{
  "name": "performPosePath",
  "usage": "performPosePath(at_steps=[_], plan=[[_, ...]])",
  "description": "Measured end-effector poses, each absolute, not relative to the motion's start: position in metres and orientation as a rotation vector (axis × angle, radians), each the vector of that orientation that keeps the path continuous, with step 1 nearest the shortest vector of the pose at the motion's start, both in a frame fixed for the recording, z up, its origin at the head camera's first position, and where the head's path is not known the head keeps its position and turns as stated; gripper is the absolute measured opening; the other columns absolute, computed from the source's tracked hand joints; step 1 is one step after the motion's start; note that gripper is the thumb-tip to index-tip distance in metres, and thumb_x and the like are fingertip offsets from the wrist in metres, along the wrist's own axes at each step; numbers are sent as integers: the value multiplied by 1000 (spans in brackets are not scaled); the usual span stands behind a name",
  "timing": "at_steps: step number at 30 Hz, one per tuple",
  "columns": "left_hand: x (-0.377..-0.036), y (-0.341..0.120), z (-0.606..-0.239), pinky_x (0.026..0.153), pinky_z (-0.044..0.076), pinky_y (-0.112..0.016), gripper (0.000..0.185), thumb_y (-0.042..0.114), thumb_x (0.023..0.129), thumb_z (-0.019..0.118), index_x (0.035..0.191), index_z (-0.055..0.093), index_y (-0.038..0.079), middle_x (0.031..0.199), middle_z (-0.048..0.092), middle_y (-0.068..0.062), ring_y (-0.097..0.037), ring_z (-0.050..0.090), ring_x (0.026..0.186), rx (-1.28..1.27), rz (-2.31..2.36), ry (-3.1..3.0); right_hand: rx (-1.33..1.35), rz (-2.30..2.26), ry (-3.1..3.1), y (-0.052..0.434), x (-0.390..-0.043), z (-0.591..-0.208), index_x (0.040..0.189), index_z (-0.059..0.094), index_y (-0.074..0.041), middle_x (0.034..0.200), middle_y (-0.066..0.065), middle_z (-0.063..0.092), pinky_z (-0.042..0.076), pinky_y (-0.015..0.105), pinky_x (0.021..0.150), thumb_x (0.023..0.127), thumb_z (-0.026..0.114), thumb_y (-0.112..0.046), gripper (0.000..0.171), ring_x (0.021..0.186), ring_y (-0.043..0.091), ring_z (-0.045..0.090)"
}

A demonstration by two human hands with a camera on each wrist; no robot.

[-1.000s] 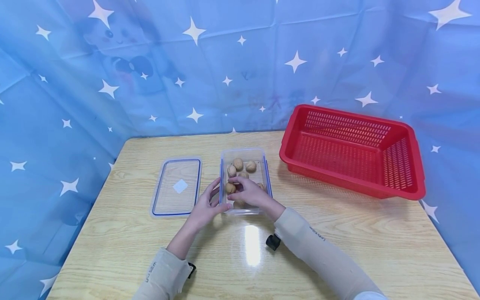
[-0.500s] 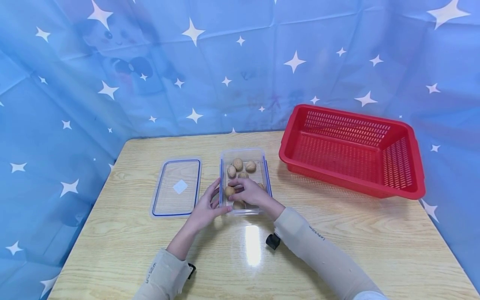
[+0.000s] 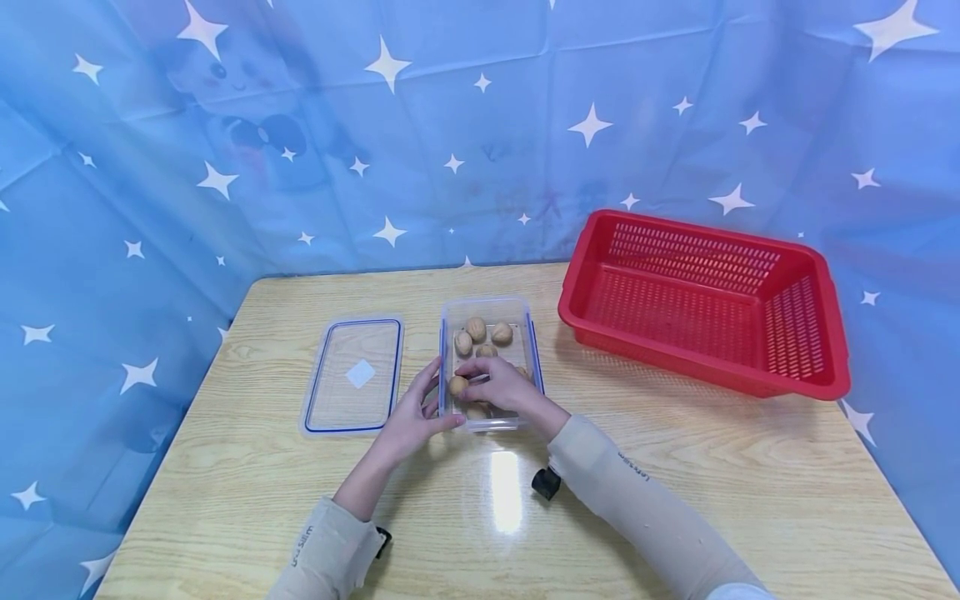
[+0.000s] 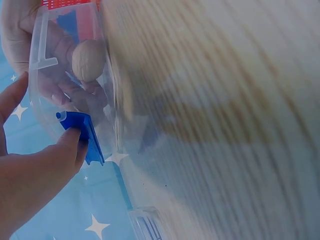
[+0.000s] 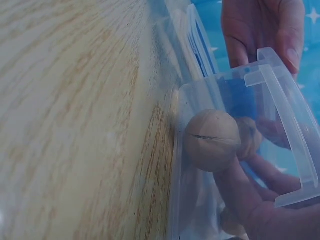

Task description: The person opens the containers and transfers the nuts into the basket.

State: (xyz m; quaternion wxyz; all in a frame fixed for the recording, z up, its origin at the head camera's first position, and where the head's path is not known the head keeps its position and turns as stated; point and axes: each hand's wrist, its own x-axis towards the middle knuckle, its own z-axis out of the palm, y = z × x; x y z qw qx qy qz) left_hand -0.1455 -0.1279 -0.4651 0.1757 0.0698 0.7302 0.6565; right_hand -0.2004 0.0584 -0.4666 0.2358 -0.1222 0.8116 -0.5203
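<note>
Change since earlier frame: your right hand (image 3: pixel 501 387) has sunk slightly deeper into the clear container (image 3: pixel 489 308), carrying its walnut (image 3: pixel 458 384) lower along the left wall; your left hand (image 3: pixel 412 417) has stayed on the container's left side.

Head view, table: the wooden table (image 3: pixel 675 467) carries the container at mid-width, toward the far edge.
Head view, right hand: your fingers are curled round one walnut, pinched at the fingertips inside the container's near left part.
Head view, left hand: your fingers are straight and pressed against the outside of the left wall, thumb at the near left corner; nothing is clamped.
Head view, loose walnuts: several more walnuts (image 3: pixel 476 327) lie in the container's far half.
Head view, lid: the clear lid (image 3: pixel 354 373) with blue seal lies flat just left of the container, not touching it.
Head view, basket: the red basket (image 3: pixel 705 300) sits near the table's far right corner, apart from the container.

Left wrist view, left hand: your left hand (image 4: pixel 30 185) shows a fingertip resting on the blue clip (image 4: pixel 82 132) at the container (image 4: pixel 75 90) wall.
Left wrist view, walnut: the walnut (image 4: pixel 88 59) shows through the clear wall, with your right fingers behind it.

Right wrist view, walnut: the walnut (image 5: pixel 212 141) is pinched in your right hand (image 5: pixel 250 200), touching the container (image 5: pixel 280 100) wall just above the table (image 5: pixel 75 125); a second walnut sits directly behind it.
Right wrist view, left hand: your left hand (image 5: pixel 262 30) rests its fingers on the container's rim from outside.
</note>
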Motion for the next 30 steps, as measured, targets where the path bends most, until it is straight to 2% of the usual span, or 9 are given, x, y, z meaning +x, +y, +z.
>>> performPosePath(at_steps=[7,16,30], plan=[[-146,-128,-466,126,27,-41,101,-2,84,74,161,9,9,167,9,-18,-38,16,154,208,1852,2077,-341,-1427,2247,59,-201,-466,126,65,-2,123,15,67,56,34,95,90,70,-10,37,111,25,64],[-147,-128,-466,126,26,-43,101,-2,84,74,161,9,8,167,9,-19,-39,16,154,223,1847,2087,-308,-1421,2267,57,-199,-464,124,67,-5,117,12,71,57,30,92,89,70,-9,35,107,21,65],[-146,-127,-466,126,25,-45,101,-1,84,75,160,10,7,166,12,-20,-38,18,154,236,1831,2122,-273,-1392,2323,56,-197,-463,124,68,-11,120,7,70,58,33,93,90,71,-14,34,110,23,65]])
